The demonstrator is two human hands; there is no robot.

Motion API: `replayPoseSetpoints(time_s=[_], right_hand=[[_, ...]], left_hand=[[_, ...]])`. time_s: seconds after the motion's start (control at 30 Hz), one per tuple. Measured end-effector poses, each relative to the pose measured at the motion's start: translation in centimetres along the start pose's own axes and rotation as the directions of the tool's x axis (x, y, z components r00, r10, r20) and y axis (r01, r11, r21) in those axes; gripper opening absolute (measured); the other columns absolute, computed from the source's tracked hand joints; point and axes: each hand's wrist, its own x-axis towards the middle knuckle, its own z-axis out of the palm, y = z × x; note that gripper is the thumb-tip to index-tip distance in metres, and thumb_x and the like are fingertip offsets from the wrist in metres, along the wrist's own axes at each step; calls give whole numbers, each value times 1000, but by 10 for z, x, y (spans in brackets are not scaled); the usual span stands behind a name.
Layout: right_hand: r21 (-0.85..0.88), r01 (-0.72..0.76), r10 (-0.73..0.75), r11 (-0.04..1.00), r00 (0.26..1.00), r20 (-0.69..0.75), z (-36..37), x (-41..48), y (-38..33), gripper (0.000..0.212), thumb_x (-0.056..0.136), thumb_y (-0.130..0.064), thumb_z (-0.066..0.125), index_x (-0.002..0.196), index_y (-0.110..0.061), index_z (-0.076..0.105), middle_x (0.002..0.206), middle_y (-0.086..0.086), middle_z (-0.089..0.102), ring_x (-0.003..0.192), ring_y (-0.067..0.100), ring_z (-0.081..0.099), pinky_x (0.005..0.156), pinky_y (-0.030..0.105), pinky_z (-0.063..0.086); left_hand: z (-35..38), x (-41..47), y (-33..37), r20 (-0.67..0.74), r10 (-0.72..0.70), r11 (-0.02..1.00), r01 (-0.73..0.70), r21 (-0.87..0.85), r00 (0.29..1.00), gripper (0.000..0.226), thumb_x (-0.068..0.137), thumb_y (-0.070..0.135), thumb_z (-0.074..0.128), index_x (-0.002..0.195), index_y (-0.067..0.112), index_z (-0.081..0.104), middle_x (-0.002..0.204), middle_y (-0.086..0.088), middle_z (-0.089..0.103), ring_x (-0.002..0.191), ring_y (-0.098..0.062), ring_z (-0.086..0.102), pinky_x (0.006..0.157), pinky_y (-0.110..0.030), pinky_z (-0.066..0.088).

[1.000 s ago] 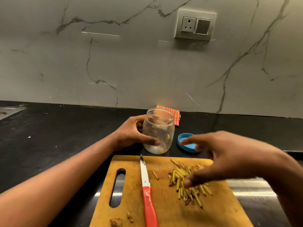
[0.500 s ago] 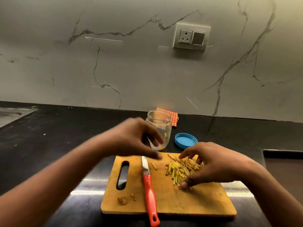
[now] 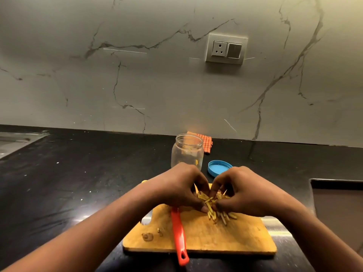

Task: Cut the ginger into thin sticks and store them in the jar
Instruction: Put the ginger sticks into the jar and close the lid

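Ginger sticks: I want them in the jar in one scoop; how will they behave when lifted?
The ginger sticks are short, straight and thin, so probably stiff and light. Loosely piled, some will likely slip between the left hand and right hand. The jar mouth looks narrow; spills seem possible.

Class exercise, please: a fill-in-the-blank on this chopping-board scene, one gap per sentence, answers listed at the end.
1. The knife on the cutting board has a ____ handle.
2. The jar stands upright behind the board with its lid ____.
3. The lid lying beside the jar is coloured ____.
4. The left hand and right hand both grip the ginger sticks; ____ of them holds the knife.
Answers: red; off; blue; neither.
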Motion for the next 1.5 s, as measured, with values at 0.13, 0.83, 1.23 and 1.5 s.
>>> replayPoseSetpoints(time_s=[0.13, 0.83, 1.23, 1.5], right_hand=[[86, 20, -18, 996, 1000, -18, 0, 0, 3, 15, 77, -29, 76, 91, -30, 71, 85, -8, 65, 78, 6, 61, 68, 18, 55], [294, 38, -48, 955, 999, 26, -27, -9, 1, 14, 79, -12, 76, 91, -15, 72, 80, 2, 72, 74, 14, 71, 71, 31, 59], [304, 85, -63, 949, 995, -82, -96, 50, -5, 13, 82, -7, 71, 95, -6, 71, 83, 6, 74, 77, 15, 71, 71, 26, 57], [297, 68, -25, 952, 989, -146, -103, 99, -21, 12, 82, -3, 70, 93, 0, 70, 85, 13, 73, 79, 21, 71, 69, 27, 59]], left_hand=[[2, 0, -5, -36, 9, 999, -10, -34, 999, 32, 81, 24, 80, 112, 21, 72, 99, 12, 66, 87, -4, 61, 64, -9, 48], [-30, -13, -11, -173, 27, 996, -42, -83, 984, 24, 78, 21, 81, 101, 18, 76, 93, 11, 72, 86, -1, 67, 74, -18, 57], [-115, 8, -10, -358, -3, 997, -25, -72, 934, 17, 77, 18, 81, 93, 17, 76, 85, 4, 75, 76, -4, 71, 72, -18, 56], [-124, 58, -11, -328, -137, 987, 158, 38, 935, 19, 78, 15, 81, 95, 12, 74, 84, 2, 72, 71, -5, 69, 57, -12, 53]])
